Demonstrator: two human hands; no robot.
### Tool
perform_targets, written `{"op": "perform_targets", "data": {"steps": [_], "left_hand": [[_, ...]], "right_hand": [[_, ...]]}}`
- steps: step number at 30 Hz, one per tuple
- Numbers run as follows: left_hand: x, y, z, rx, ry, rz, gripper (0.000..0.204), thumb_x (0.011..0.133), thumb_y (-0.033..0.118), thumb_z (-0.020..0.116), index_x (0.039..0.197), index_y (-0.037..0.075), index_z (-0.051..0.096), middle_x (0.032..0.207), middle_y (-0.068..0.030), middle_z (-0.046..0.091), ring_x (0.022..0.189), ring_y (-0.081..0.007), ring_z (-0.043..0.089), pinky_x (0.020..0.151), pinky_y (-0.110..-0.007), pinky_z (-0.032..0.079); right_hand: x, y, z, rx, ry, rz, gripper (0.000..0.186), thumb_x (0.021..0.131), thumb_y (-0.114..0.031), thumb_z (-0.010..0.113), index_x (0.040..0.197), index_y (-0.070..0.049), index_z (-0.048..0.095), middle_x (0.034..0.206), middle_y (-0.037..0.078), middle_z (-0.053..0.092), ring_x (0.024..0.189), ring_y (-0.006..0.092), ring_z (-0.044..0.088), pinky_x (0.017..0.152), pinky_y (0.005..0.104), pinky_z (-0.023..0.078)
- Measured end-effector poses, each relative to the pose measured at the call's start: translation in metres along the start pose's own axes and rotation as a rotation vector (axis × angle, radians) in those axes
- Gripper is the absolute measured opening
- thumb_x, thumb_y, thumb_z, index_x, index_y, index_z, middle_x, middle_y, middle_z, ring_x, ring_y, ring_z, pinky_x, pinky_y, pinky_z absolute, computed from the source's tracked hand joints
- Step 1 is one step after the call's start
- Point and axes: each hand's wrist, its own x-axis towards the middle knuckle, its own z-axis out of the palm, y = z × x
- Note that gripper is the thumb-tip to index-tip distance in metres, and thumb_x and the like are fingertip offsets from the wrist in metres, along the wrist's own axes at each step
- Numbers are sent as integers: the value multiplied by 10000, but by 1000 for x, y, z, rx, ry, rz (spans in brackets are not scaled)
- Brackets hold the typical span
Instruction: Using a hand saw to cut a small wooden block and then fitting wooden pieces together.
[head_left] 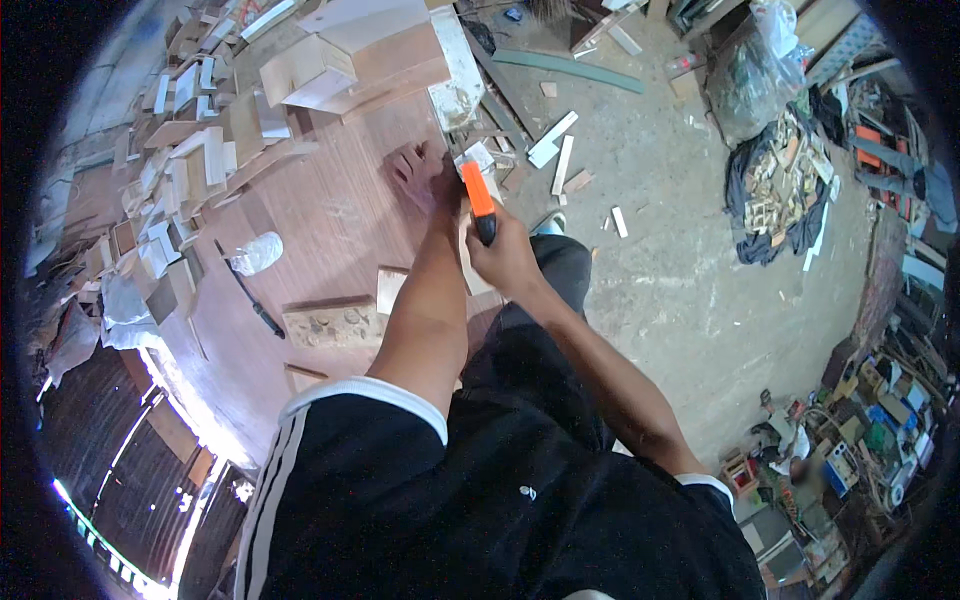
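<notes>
My left hand (420,178) lies on a wide reddish-brown wooden panel (350,215), its fingers spread. Close beside it, at the panel's right edge, my right hand (500,250) is wrapped round the black end of an orange-and-black handled tool (478,195). The tool's orange part points away from me. Its working end is too small and cluttered to make out. Pale scraps of wood (476,158) lie near the tip. Nearer me on the panel, a wooden block with round hollows (335,324) sits left of my left forearm.
A black-handled saw-like tool (250,295) and a crumpled clear plastic piece (257,253) lie left on the panel. Wooden boxes (385,55) stand at its far end, with stacked offcuts (200,160) along the left. On the floor (690,290) are wood strips (563,165) and a scrap-filled black bag (785,190).
</notes>
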Motion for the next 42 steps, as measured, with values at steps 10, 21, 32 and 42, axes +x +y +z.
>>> {"op": "perform_targets", "data": {"steps": [10,21,32,42], "left_hand": [[-8,-3,-10,137,208,116,259,812,338,574,961,127,590,1031,-70,489,1027,-271,459,879,-426,357],[-7,-25,0,3,173,34,330,695,323,621,943,105,616,1028,-84,483,1081,-309,432,957,-460,323],[-8,-20,4,20,171,94,430,641,244,625,1047,103,611,1088,-89,497,1070,-294,432,921,-425,330],[-4,-13,6,184,84,108,315,732,348,586,972,153,646,1025,-48,512,1070,-285,448,892,-424,349]], "right_hand": [[-3,1,-12,-33,32,-14,156,798,-67,584,898,42,537,653,143,541,609,173,506,578,341,434],[-17,-108,-50,-51,-220,255,257,800,-97,589,999,46,514,693,169,559,640,205,571,575,357,454],[30,-114,-44,-210,-161,248,247,824,-111,554,1006,38,477,686,139,564,544,210,595,497,344,462],[54,3,28,-196,15,5,295,788,-106,568,1027,50,495,756,242,595,728,375,630,652,443,480]]}}
